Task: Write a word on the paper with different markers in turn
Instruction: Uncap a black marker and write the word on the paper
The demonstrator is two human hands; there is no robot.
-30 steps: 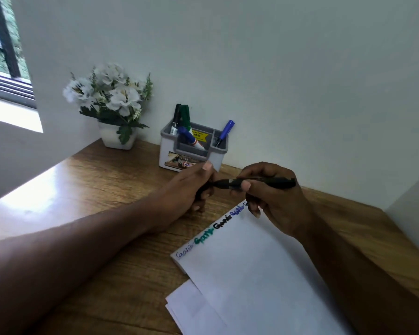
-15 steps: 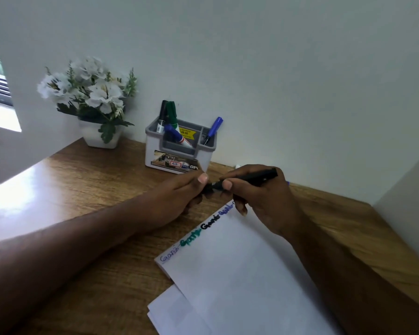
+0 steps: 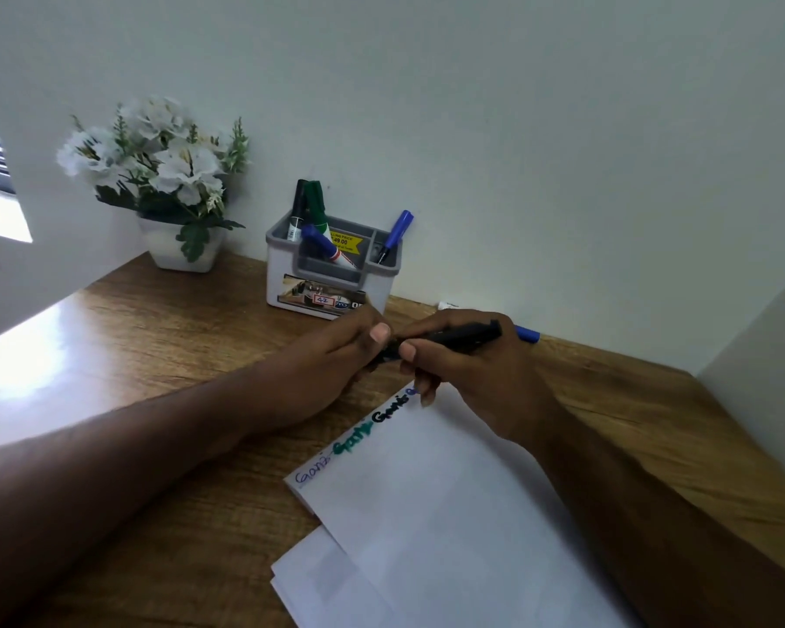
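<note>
1. The paper (image 3: 449,514) lies nearest, with the word already written along its top edge in several colours.
2. Both hands meet above it. The right hand (image 3: 467,373) grips a black marker (image 3: 454,339), and the left hand (image 3: 336,360) pinches its cap end — can't tell whether the cap is going on or off.
3. At the back, the holder (image 3: 332,269) has more markers in it — probably still turns left.

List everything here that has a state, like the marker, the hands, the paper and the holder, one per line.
black marker: held level above the desk by both hands
left hand: gripping the marker's left end
right hand: gripping the barrel
paper: flat, word written along its top edge in several colours
holder: upright, markers inside
</note>
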